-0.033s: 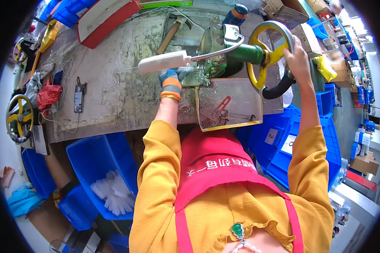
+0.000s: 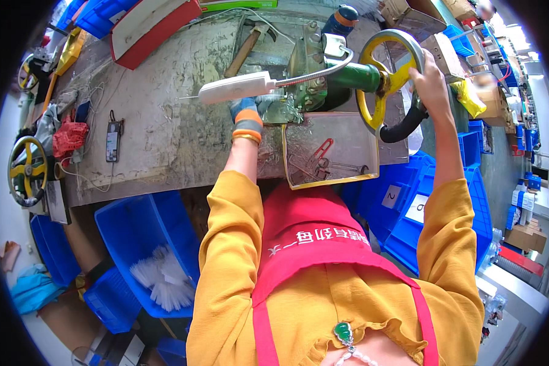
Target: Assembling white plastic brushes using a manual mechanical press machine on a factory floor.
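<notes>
My right hand [image 2: 432,85], bare, is closed around the rim of a yellow-spoked handwheel [image 2: 379,110] on a green hand-cranked press [image 2: 357,76]. A black grip sleeve [image 2: 402,126] covers the lower part of the rim. My left hand [image 2: 245,116] wears a blue, grey and orange glove and reaches up to the press's working end. A white lamp head [image 2: 236,87] on a bendy metal arm passes over it and hides its fingers, so what they hold does not show. Clear scraps [image 2: 282,111] lie beside the glove.
A shallow yellow-edged tray [image 2: 363,177] with red-handled tools sits below the press. A hammer [image 2: 244,52], a red box [image 2: 155,30] and a phone [image 2: 112,141] lie on the worn bench [image 2: 158,128]. Blue bins [image 2: 119,222] stand below it, one holding white bristle-like pieces [image 2: 163,277].
</notes>
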Demonstrator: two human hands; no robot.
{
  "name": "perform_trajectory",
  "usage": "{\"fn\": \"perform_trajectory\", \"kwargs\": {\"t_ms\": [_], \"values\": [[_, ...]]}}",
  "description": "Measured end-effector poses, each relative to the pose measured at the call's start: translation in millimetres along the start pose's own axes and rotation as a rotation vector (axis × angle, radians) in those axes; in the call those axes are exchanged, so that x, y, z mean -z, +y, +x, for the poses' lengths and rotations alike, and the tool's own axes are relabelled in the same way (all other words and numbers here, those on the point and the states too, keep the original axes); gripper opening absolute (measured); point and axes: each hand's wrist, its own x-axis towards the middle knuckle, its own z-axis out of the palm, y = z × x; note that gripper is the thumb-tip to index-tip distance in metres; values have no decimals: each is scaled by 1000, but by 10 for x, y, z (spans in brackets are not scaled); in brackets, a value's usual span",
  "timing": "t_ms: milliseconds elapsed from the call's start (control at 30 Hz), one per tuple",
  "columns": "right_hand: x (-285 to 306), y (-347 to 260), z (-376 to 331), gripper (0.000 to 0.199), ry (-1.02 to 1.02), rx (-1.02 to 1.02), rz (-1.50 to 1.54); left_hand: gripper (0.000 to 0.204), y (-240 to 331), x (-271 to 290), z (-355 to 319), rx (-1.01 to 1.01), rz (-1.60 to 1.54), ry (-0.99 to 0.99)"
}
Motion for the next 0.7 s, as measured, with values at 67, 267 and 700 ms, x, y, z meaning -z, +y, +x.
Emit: {"fn": "perform_trajectory", "kwargs": {"t_ms": [67, 267, 700], "values": [[-10, -92, 62, 40, -30, 8, -8, 12, -168, 148, 282, -142, 119, 64], [4, -65, 25, 41, -44, -24, -27, 20, -249, 126, 369, -208, 190, 4], [-39, 110, 167, 45, -6, 73, -118, 31, 62, -72, -84, -33, -62, -85]]}}
